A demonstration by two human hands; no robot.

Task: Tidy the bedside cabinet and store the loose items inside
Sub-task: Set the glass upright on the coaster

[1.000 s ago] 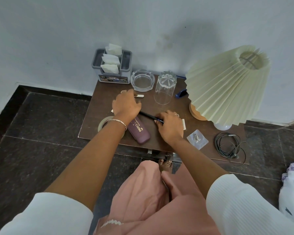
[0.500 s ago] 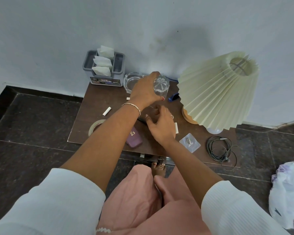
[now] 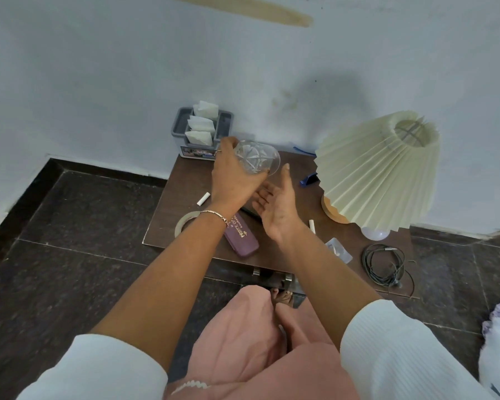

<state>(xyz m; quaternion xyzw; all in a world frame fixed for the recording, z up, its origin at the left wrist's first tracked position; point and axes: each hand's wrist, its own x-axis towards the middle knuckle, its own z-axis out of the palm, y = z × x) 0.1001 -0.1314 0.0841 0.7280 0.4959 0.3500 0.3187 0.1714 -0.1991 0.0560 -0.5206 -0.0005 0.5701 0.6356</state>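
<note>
Left hand grips the clear cut-glass tumbler above the dark brown wooden bedside cabinet, right hand spread open just beside it.

Cream pleated lampshade, dark brown cabinet, purple case with gold lettering, grey holder, black cable.

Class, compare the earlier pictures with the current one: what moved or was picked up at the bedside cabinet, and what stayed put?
The left hand reached back, gripped the glass and lifted it off the cabinet, tilting it. The right hand rose from the cabinet top and is now open just below the glass. The purple case, tape roll, lamp and cable stayed put.
</note>
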